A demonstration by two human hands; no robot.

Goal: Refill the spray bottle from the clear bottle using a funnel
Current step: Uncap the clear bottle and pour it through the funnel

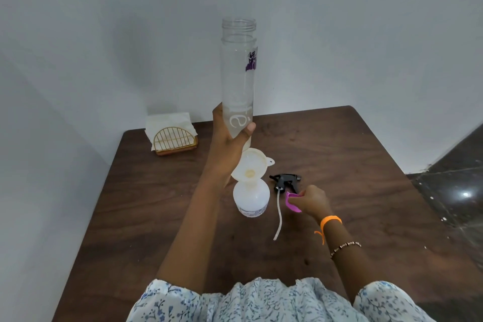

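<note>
So the left hand (pixel 230 136) has its fingers and thumb wrapped round the bottom end of the clear bottle (pixel 238 78), holding it upright with the open mouth on top, uncapped, and what looks like only a little liquid sitting down near the grip. Biggest worry for me: that bottle is tall and it's held right at the base, so when it gets tipped the top will swing a long way and the wide mouth could easily dump past the funnel (pixel 249 166) rim. The funnel sits in the neck of the spray bottle (pixel 252 197), just below and slightly right of the gripping hand, almost under the bottle's base, and nothing is steadying it. It looks a bit tilted too, so a bump from the bottle or a fast pour might knock it over or topple the whole light spray bottle onto the table (pixel 339 154). The right hand (pixel 311 201) is busy pinching a purple cap (pixel 292 202), low and right of the left grip, so it isn't bracing anything. The spray head (pixel 285 181) with its dip tube lies on the table between the spray bottle and that right hand, and a spill would run straight to it.
</note>
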